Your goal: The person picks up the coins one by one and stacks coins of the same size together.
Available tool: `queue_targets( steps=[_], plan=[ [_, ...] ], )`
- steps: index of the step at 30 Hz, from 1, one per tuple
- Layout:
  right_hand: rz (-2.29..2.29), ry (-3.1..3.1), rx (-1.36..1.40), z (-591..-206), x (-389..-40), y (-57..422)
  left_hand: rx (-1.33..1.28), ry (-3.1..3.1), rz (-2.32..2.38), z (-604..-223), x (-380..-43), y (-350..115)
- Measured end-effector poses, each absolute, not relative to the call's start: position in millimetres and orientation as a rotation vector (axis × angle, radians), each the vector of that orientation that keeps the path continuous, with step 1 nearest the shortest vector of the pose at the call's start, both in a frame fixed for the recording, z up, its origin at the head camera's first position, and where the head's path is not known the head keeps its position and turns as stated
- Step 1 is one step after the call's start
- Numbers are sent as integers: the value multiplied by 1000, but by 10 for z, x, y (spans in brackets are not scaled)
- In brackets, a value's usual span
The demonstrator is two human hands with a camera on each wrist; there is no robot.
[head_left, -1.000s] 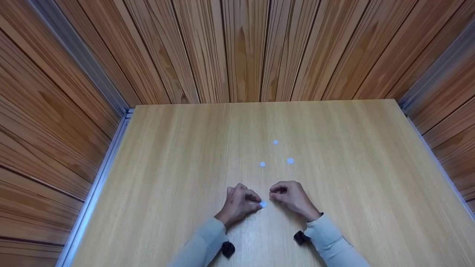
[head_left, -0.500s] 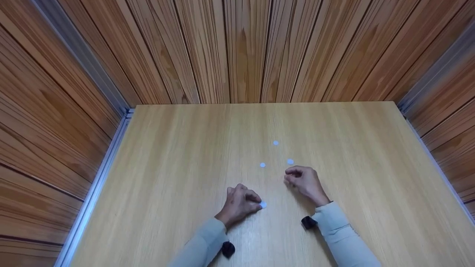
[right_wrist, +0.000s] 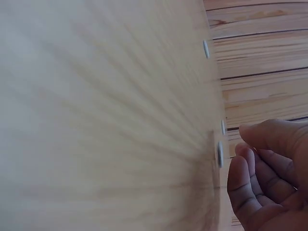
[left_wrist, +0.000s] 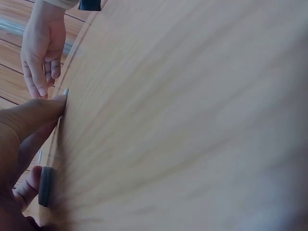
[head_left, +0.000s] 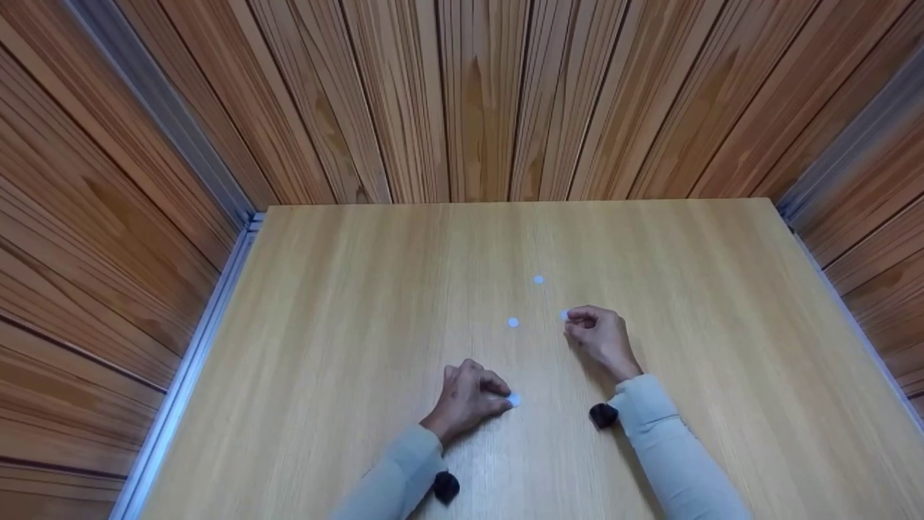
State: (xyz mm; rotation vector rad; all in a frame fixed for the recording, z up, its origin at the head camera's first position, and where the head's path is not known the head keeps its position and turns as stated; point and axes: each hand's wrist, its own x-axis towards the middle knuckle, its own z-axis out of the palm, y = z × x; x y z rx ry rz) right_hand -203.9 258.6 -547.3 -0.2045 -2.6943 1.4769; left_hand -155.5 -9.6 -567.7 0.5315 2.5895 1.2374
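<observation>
My left hand (head_left: 468,397) pinches a pale coin-like disc (head_left: 514,399) between thumb and forefinger, low over the table. In the left wrist view, the edge of that disc (left_wrist: 66,92) shows at the thumb tip. Lower there, a thick dark round piece (left_wrist: 45,186) stands against another fingertip; what it is I cannot tell. My right hand (head_left: 600,339) is loosely curled, its fingertips beside a larger pale disc (head_left: 564,315) that they partly cover. In the right wrist view, a small gap shows between the fingertips and that disc (right_wrist: 221,154).
Two smaller pale discs lie on the wooden table: one disc (head_left: 513,323) left of the right hand, another disc (head_left: 538,279) farther back. Plank walls (head_left: 476,101) enclose the table (head_left: 346,289) at the back and sides, with a metal rail (head_left: 184,361) along the left edge.
My right hand has moved forward and right, from beside the left hand to the larger disc. The left hand keeps its pinch in the same place.
</observation>
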Motion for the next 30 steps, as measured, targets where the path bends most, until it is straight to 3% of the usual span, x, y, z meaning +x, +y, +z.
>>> queue_targets(
  steps=[30],
  plan=[
    [1418,-2766,-194,-5554,-2220,2605,579,2600,1207,-5680,-1574,-100]
  ],
)
